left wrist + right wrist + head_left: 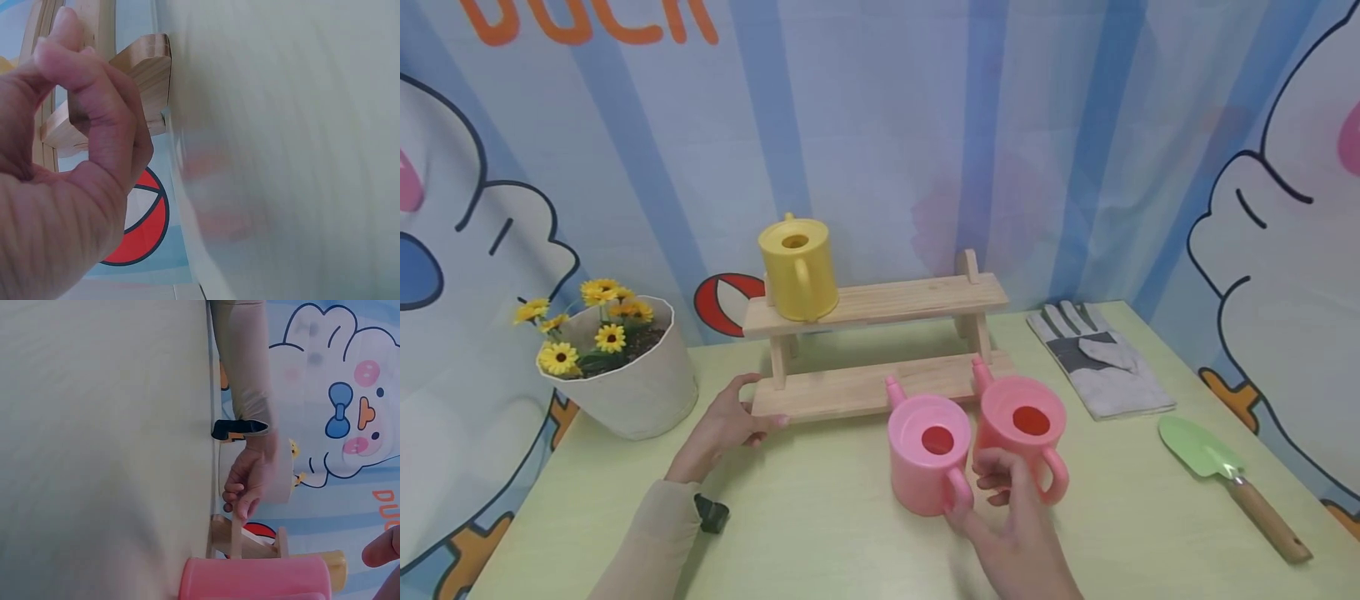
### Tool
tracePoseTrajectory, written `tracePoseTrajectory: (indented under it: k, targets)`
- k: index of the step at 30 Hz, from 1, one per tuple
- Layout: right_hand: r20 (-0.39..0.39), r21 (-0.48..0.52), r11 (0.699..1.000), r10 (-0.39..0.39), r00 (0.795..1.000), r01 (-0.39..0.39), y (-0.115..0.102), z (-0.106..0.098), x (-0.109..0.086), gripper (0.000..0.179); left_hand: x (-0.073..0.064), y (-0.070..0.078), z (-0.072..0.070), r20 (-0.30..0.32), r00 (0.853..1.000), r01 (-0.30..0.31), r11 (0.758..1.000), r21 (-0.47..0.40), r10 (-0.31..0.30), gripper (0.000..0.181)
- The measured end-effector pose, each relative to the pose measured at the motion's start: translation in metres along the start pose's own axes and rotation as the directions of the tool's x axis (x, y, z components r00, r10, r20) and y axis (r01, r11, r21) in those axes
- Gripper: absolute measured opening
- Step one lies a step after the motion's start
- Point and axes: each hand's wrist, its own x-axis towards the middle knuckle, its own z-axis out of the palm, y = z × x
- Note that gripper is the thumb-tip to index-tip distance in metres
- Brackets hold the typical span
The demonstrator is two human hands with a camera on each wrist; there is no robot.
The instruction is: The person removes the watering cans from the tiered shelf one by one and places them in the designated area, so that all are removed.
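A two-tier wooden stand [880,392] stands mid-table; my left hand [730,421] grips its lower shelf's left end, thumb on top and fingers curled below. In the left wrist view, that hand [87,125] is bent around the wood. Two pink watering cans stand side by side before the stand, spouts towards it: the left can [921,475] and the right can [1022,406]. Behind the left can's handle is my right hand [1018,521], thumb beside the handle and loosely bent fingers near the right can. In the right wrist view, a pink can [256,578] appears with a fingertip apart from it.
A yellow watering can [812,279] sits on the upper shelf's left end. At left stands a white pot [647,392] with yellow flowers. A pair of gloves [1112,375] and a green trowel [1195,450] with a wooden handle lie at right. A printed curtain hangs behind.
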Motion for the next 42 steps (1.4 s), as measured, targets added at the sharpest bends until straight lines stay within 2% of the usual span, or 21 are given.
tracePoseTrajectory:
  k: [7, 15, 20, 23, 26, 33, 37, 42]
  targets:
    - [0.012, -0.083, 0.993, -0.082, 0.997, 0.083, -0.027, -0.013, 0.005, 0.057, -0.001, -0.001, 0.000, 0.000, 1.000, 0.002, 1.000, 0.004, -0.002, 0.105]
    - [0.023, -0.015, 0.969, -0.245, 0.969, 0.245, -0.063, -0.019, 0.028, 0.057, -0.001, -0.001, 0.000, -0.002, 1.000, -0.006, 1.000, -0.004, 0.006, 0.105]
    - [0.051, 0.028, 0.968, -0.251, 0.967, 0.250, -0.087, -0.016, 0.046, 0.057, -0.002, -0.002, -0.001, 0.005, 1.000, -0.015, 1.000, -0.015, 0.015, 0.104]
    - [0.069, 0.024, 0.968, -0.250, 0.966, 0.249, -0.101, -0.010, 0.059, 0.056, -0.003, -0.004, -0.003, 0.007, 0.999, -0.032, 0.999, -0.023, 0.032, 0.105]
    - [0.090, 0.017, 0.960, -0.280, 0.956, 0.280, -0.117, -0.001, 0.076, 0.056, -0.003, -0.005, -0.005, 0.010, 0.999, -0.039, 0.999, -0.035, 0.039, 0.106]
    - [0.124, 0.008, 0.958, -0.284, 0.951, 0.285, -0.154, 0.022, 0.109, 0.058, 0.001, -0.002, -0.006, -0.006, 1.000, 0.009, 1.000, -0.010, -0.009, 0.107]
    - [0.155, 0.025, 0.959, -0.283, 0.946, 0.283, -0.166, 0.035, 0.126, 0.056, 0.002, -0.002, -0.005, -0.001, 1.000, 0.026, 1.000, -0.004, -0.026, 0.107]
    - [0.186, 0.031, 0.956, -0.294, 0.938, 0.293, -0.177, 0.050, 0.147, 0.054, 0.004, -0.002, -0.004, 0.015, 1.000, 0.016, 1.000, -0.007, -0.016, 0.108]
